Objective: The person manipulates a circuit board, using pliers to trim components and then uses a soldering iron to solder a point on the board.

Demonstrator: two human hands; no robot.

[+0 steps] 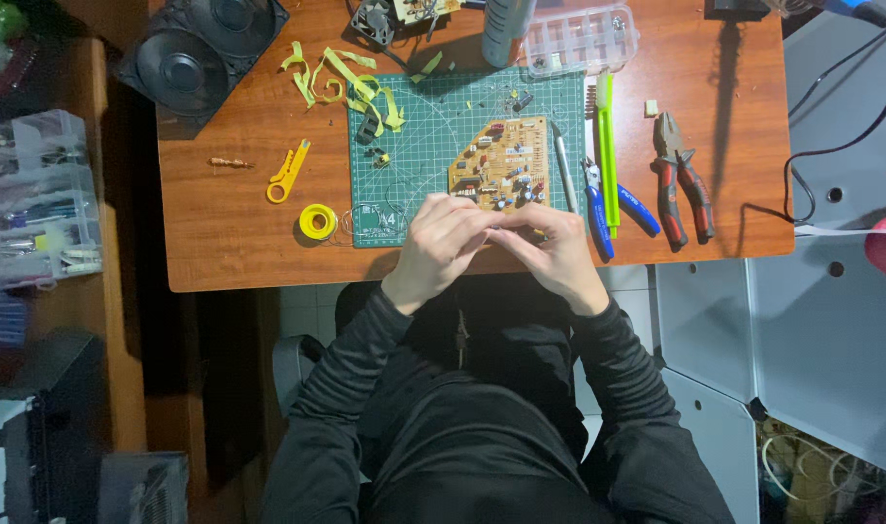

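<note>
At the near edge of the wooden bench [229,233], the left hand [443,243] and right hand [555,247] meet fingertip to fingertip, fingers curled together as if pinching something small between them; what it is cannot be told. Just beyond the hands, at 12 o'clock, a tan circuit board [496,165] lies on a green cutting mat [404,146], its near corner just beside the knuckles. At 3 o'clock from the board lie a slim grey tool [563,165], blue-handled cutters [598,213], a lime-green strip [608,146] and, further out, red-handled pliers [681,184]. At 9 o'clock from the left hand sits a yellow roll of tape [318,221], with a yellow wire stripper [288,173] beyond it. Curled yellow-green scraps [351,85] lie at 11 o'clock off the mat's far corner, and a clear compartment box [581,39] stands at the far edge.
</note>
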